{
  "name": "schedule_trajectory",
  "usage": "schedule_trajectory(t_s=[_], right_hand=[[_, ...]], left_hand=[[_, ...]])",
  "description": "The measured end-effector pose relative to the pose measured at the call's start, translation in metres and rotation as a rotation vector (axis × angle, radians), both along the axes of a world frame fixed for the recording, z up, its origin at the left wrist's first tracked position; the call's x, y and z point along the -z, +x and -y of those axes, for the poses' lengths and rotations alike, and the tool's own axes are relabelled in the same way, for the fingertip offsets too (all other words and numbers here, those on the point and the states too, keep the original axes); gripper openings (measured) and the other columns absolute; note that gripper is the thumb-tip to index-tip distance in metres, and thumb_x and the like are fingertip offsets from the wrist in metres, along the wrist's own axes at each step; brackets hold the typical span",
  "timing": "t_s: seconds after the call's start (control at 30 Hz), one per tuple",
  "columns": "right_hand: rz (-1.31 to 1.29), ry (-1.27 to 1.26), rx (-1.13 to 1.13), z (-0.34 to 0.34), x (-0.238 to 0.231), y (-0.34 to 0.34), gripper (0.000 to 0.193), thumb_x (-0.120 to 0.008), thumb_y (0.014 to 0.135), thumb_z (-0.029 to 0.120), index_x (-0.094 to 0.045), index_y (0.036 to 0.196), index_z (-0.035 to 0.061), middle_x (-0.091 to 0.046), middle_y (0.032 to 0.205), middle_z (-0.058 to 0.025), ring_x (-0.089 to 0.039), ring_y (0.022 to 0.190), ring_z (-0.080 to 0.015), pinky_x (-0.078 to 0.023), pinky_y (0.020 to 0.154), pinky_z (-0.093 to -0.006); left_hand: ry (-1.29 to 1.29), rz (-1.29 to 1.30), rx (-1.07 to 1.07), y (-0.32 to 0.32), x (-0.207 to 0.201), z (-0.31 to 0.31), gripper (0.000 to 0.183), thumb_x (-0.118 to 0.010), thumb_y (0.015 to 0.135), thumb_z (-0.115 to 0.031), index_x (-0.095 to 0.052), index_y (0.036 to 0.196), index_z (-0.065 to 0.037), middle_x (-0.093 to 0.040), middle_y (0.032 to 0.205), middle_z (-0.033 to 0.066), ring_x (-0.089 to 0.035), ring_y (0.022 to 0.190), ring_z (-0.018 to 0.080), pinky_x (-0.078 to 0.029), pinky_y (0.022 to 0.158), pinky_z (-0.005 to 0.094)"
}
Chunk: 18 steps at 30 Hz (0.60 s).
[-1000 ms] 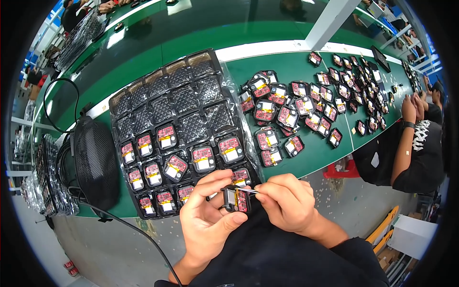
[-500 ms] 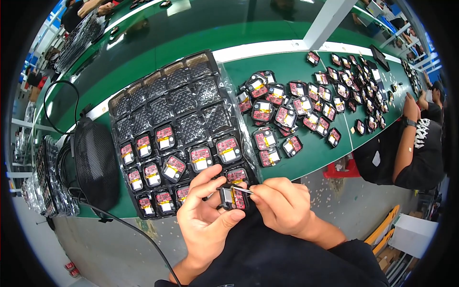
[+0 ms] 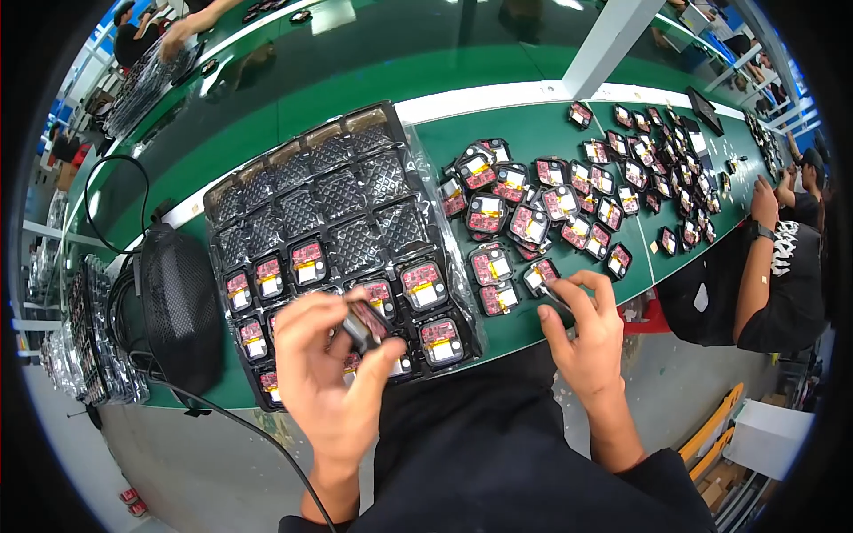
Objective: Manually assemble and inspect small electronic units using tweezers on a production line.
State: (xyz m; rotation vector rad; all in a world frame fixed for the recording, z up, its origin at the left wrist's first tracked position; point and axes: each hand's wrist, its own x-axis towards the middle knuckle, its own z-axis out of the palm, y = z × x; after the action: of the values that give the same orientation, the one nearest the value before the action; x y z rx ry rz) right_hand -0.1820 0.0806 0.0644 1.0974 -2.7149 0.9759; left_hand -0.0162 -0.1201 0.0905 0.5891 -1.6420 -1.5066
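Observation:
My left hand [image 3: 329, 382] is over the front of the black blister tray [image 3: 391, 226]. Between its thumb and fingers it grips a small black device casing [image 3: 364, 324], tilted and a little blurred. My right hand [image 3: 585, 342] is at the table's front edge, with a thin metal tool, apparently tweezers [image 3: 557, 300], between thumb and fingers. The tool's tip is close to an open casing [image 3: 539, 276] with a red circuit board and a white-and-yellow part; whether they touch I cannot tell. Similar casings sit in the tray's nearer pockets, partly behind my left hand.
Many more casings [image 3: 560, 202] lie loose and piled on the green table [image 3: 613, 298]. A black mesh bag [image 3: 180, 302] with a cable is left of the tray. Stacked clear trays [image 3: 98, 338] stand farther left. A co-worker [image 3: 782, 275] sits at the right.
My left hand has moved left over the tray with the casing. The right hand has drawn away from it, rightward with the tool, to the loose casings.

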Motion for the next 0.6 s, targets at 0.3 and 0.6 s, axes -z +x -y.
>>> schedule_trajectory(t_s=[0.3, 0.6], right_hand=[[-0.064, 0.066, 0.006, -0.005, 0.011, 0.003, 0.03, -0.086, 0.08, 0.018, -0.07, 0.103, 0.0049, -0.067, 0.126, -0.0115, -0.073, 0.072, -0.0283, -0.057, 0.06, -0.0371], [-0.02, 0.048, 0.014, -0.003, 0.01, 0.0, 0.027, -0.086, 0.08, 0.017, -0.07, 0.099, 0.006, -0.07, 0.127, -0.0108, -0.074, 0.073, -0.0293, -0.059, 0.062, -0.0369]], left_hand=[[-0.742, 0.599, -0.169, -0.038, -0.008, 0.034, 0.018, -0.081, 0.081, -0.003, -0.07, 0.095, -0.001, -0.066, 0.102, 0.0105, -0.067, 0.085, 0.0281, -0.054, 0.072, 0.0374], [-0.767, 0.681, 0.042, -0.031, -0.023, 0.031, 0.03, -0.072, 0.087, 0.001, -0.069, 0.117, 0.001, -0.066, 0.106, 0.0156, -0.061, 0.099, 0.0352, -0.05, 0.088, 0.0432]])
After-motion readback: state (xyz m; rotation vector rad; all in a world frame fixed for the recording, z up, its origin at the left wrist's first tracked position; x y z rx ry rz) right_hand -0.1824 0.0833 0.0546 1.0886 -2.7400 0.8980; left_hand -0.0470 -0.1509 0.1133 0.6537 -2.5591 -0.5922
